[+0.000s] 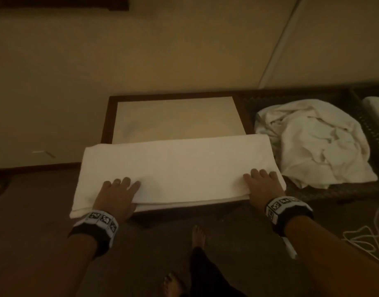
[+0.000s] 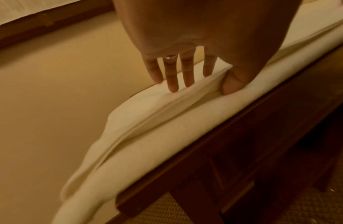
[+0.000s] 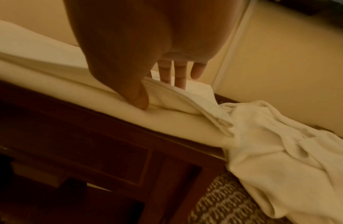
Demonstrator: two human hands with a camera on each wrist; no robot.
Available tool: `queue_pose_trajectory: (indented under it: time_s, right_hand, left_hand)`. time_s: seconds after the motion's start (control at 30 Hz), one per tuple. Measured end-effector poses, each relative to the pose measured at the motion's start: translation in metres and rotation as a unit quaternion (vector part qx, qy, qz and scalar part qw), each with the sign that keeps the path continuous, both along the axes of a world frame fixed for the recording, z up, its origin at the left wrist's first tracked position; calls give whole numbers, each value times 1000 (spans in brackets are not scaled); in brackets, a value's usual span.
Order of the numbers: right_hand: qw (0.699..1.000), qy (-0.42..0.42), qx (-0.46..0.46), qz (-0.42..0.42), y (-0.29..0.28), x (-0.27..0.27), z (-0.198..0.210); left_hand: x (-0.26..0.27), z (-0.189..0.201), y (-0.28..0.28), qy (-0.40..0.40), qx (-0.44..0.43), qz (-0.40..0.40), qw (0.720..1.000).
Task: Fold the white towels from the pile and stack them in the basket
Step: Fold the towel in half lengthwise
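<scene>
Midway Through a Fold, Most of the Pile Waiting

Clearly one towel [image 1: 177, 168] is half done: it lies folded into a long band across the near edge of the dark-framed table [image 1: 107, 116]. The left hand [image 1: 116, 195] pinches its near-left edge, thumb tucked under the top layer and fingers on top; the right hand [image 1: 262, 185] has the same grip at the near-right end. Judging by this, further folds and the stacking remain. To the right the rumpled pile [image 1: 317, 142] sits on a dark woven surface [image 1: 355, 191], possibly the basket; a folded white piece [image 1: 377, 108] shows beyond. Dim, warm-lit room, plain wall, patterned carpet [image 1: 45, 200], a loose white cord [image 1: 368, 239].
</scene>
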State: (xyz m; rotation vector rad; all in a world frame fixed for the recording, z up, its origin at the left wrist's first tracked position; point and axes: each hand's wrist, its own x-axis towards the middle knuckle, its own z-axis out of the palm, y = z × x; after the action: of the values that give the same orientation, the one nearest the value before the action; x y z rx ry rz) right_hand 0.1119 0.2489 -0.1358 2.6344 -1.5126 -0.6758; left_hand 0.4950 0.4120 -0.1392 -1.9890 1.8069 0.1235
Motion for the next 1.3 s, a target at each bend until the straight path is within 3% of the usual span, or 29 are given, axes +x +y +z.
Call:
queue_pose_trajectory:
  time_s: [0.2, 0.33, 0.43, 0.53, 0.67, 0.8, 0.9, 1.1, 1.3]
  right_hand:
    - [984, -137, 104, -48, 9, -5, -9]
    - [991, -90, 94, -34, 16, -18, -22]
    - [995, -71, 75, -6, 19, 7, -17]
    - [990, -85, 106, 45, 33, 47, -15]
    - [986, -83, 143, 32, 46, 73, -22]
    - [986, -74, 148, 32, 43, 69, -27]
    - [987, -75, 141, 29, 44, 69, -27]
    - [989, -74, 127, 26, 45, 71, -31]
    - [987, -85, 130, 26, 45, 71, -23]
  left_hand:
    - [11, -28, 15, 172, -55, -12, 983]
    - [14, -41, 37, 155, -23, -22, 987]
    - [9, -42, 36, 139, -50, -8, 989]
    - [10, -40, 36, 121, -78, 44, 989]
    - [40, -35, 49, 134, -87, 106, 981]
    - [58, -34, 77, 120, -86, 41, 988]
    - [65, -41, 94, 136, -50, 71, 987]
    - [66, -32, 90, 101, -236, 17, 966]
    - [47, -37, 90, 94, -161, 34, 982]
